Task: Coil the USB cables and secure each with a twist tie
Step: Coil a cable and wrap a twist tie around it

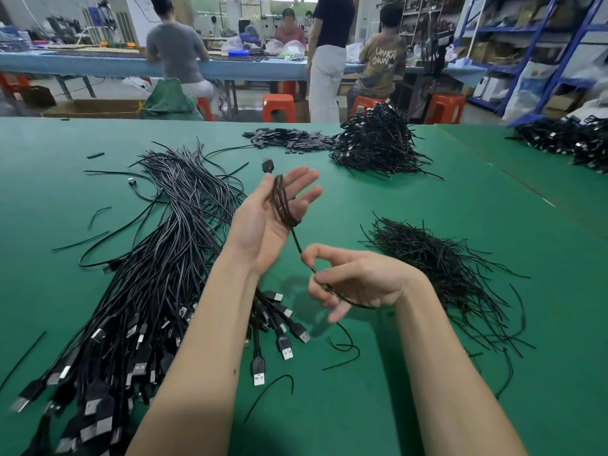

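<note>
The left hand (263,222) is held up with straight, spread fingers, and the cable (282,205) is looped around them above the middle of the desk (427,205). The right hand (355,281) pinches the loose tail. I'd keep that tail taut and stack each turn evenly, so the coil comes off tidy for a tie (441,268).

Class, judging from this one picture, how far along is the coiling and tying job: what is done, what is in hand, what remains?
Done: a heap of coiled cables at the table's far side. In hand: the left hand carries one cable looped over its straight fingers, while the right hand pinches its trailing end; no tie yet. Left: the big loose bundle and the twist-tie pile.
</note>
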Motion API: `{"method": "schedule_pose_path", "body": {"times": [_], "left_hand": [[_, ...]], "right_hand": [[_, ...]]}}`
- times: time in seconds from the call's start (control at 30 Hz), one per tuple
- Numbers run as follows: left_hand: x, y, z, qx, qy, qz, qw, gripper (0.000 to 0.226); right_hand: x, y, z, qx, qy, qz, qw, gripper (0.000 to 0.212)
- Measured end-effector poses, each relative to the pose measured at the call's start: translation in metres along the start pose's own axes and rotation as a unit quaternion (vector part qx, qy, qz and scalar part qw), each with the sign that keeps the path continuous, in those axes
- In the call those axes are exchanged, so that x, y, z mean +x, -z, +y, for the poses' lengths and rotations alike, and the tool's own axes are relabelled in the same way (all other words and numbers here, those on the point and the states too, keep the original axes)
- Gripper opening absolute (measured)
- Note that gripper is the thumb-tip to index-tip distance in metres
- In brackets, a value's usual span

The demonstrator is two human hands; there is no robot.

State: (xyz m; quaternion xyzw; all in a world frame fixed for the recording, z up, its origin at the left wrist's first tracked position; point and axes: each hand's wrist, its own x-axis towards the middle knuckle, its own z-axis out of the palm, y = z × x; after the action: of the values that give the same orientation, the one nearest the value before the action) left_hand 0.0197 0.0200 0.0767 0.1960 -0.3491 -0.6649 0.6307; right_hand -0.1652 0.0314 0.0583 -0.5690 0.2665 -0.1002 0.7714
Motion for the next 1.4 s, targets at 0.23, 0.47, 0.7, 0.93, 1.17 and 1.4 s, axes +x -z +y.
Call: {"method": "schedule_pose_path", "body": {"times": [0.23,0.47,0.7,0.93,1.17,1.4], "left_hand": [[-0.01,0.01,0.004,0.27,0.07,-0.089,0.956,0.05],[0.001,-0.004,-0.037,0.418,0.082,0.001,0.905,0.048],[0.006,-0.007,-0.039,0.187,0.048,0.123,0.973,0.046],[0.006,-0.008,-0.04,0.087,0.042,0.083,0.992,0.041],[0.001,-0.011,-0.043,0.153,0.12,-0.011,0.981,0.037],[0.0,-0.016,-0.051,0.629,-0.048,0.059,0.773,0.019]], "right_hand": [[0.008,0.025,-0.007,0.224,0.082,0.287,0.928,0.021],[0.011,0.005,-0.036,0.032,0.226,0.4,0.888,0.023],[0.016,0.001,-0.014,-0.053,0.153,0.221,0.962,0.02],[0.012,0.025,0.001,-0.127,0.063,0.397,0.907,0.018],[0.008,0.024,-0.006,-0.128,0.187,0.406,0.886,0.009],[0.019,0.022,-0.004,-0.093,0.236,0.505,0.825,0.013]]}}
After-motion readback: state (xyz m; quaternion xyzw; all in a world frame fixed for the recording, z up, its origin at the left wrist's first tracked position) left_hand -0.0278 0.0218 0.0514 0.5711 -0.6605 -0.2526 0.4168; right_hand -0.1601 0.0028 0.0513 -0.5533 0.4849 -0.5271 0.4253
